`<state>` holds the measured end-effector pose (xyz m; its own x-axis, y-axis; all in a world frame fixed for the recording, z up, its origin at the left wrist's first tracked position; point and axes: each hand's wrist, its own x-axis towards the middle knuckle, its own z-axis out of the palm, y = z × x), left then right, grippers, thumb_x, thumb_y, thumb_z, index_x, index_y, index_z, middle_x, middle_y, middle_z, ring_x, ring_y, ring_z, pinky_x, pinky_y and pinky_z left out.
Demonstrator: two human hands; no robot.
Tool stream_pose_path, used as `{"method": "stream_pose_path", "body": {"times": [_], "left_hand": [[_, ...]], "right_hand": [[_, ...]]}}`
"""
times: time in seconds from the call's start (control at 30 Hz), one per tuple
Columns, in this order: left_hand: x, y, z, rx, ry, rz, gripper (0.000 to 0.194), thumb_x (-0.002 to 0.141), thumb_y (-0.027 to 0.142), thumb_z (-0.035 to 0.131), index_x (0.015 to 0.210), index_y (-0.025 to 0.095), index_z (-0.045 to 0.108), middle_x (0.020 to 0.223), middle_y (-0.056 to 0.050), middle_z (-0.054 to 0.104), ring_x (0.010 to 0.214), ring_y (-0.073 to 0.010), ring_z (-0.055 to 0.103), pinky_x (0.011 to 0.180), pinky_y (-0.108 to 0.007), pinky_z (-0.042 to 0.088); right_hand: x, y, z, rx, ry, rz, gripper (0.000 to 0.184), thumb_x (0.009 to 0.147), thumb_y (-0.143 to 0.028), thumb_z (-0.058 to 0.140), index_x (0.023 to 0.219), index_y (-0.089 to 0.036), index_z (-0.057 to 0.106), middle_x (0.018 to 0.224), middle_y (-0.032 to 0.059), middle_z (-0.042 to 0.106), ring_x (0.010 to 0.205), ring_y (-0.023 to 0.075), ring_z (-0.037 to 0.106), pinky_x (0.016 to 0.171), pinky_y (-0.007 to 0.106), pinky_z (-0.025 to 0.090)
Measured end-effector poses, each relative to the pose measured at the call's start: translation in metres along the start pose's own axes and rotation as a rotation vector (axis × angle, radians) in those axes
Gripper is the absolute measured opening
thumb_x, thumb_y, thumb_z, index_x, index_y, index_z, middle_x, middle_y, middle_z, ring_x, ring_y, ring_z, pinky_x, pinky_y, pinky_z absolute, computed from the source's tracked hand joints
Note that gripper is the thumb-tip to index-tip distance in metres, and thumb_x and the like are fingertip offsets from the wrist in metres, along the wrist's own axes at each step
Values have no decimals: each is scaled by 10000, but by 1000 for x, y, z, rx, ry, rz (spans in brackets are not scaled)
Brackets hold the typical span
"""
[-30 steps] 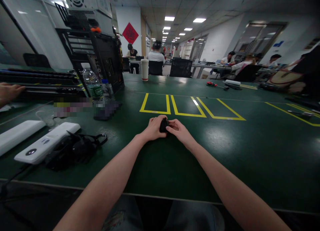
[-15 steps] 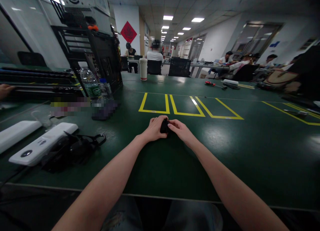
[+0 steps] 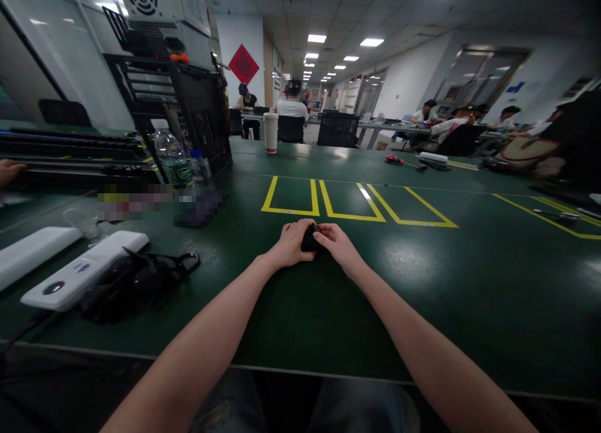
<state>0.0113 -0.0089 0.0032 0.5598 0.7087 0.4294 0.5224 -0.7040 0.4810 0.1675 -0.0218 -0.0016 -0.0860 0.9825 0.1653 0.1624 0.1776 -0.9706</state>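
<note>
Between my two hands is a small black object [image 3: 309, 239], too dark and too covered by fingers for me to tell its kind. My left hand [image 3: 292, 242] is closed round its left side, fingers over the far edge and thumb along the near one. From the right, my right hand [image 3: 336, 243] meets it with thumb and fingertips pinched at its right end. Both hands rest low over the green tabletop [image 3: 305, 314], just in front of the yellow tape outlines [image 3: 291, 211].
To the left lie white devices [image 3: 89, 270], a black strapped item [image 3: 145, 276], water bottles [image 3: 171, 154] and an open computer case [image 3: 201, 107]. A white cup [image 3: 271, 132] stands at the back; a red-handled screwdriver [image 3: 395, 160] lies back right. Another person's hand [image 3: 10, 170] shows at far left.
My hands stay around the black object, with only slight finger shifts at its right end. The other person's hand at far left has drawn back toward the frame edge.
</note>
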Motion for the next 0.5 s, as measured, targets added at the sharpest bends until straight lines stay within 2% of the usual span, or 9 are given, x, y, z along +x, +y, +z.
{"method": "stream_pose_path", "body": {"times": [0.2, 0.33, 0.5], "left_hand": [[1, -1, 1, 18, 4, 12, 596, 606, 219, 638, 1117, 224, 330, 1097, -44, 471, 1059, -237, 450, 940, -410, 257], [1, -1, 1, 16, 13, 25, 601, 611, 213, 632, 1129, 216, 326, 1089, -48, 469, 1049, -233, 452, 932, -401, 267], [1, 3, 3, 16, 6, 22, 610, 621, 234, 633, 1143, 226, 318, 1107, -52, 462, 1053, -245, 448, 931, -410, 267]], "right_hand": [[-3, -1, -1, -22, -70, -17, 214, 746, -328, 536, 908, -189, 547, 909, 22, 583, 883, 163, 542, 835, 346, 405], [-10, -5, 0, 0, -105, -47, 258, 721, -316, 573, 949, -221, 499, 916, 6, 582, 886, 156, 553, 808, 327, 422], [-9, -4, -2, -9, -29, -36, 189, 755, -376, 516, 858, -217, 508, 775, -13, 582, 808, 163, 567, 750, 321, 439]]}}
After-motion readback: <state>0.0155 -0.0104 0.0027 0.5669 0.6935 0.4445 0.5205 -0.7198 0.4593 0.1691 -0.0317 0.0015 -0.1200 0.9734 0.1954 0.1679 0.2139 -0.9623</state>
